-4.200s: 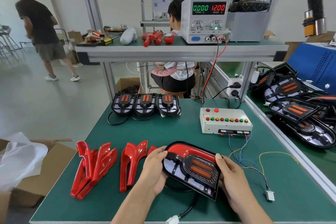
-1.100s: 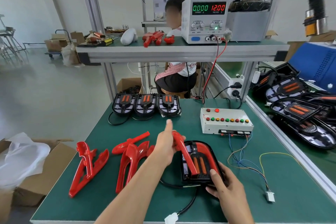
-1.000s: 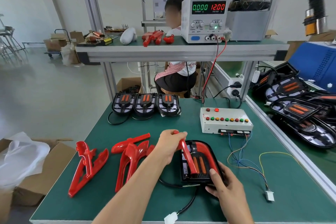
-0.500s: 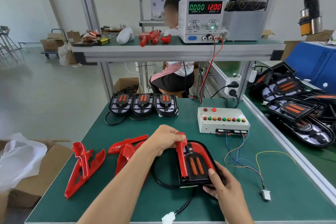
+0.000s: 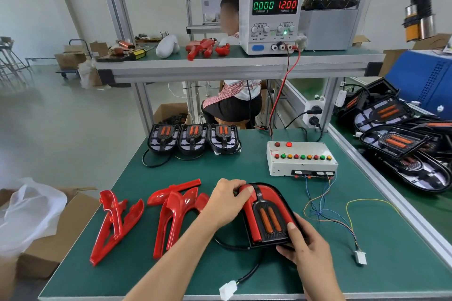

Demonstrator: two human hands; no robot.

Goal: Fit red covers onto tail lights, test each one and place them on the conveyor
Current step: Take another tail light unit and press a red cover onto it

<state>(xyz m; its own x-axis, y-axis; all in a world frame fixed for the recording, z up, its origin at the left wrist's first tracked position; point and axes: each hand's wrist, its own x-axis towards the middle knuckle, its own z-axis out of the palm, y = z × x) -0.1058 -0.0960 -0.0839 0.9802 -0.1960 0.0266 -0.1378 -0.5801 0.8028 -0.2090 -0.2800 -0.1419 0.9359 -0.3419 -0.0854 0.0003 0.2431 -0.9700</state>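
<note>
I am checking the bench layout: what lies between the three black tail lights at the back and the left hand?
Only bare green mat, seen in the head view, between the three tail lights and left hand.

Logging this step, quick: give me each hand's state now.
Left hand: fingers curled over the red cover, pressing it onto the tail light.
Right hand: grips the tail light's near corner.
</note>
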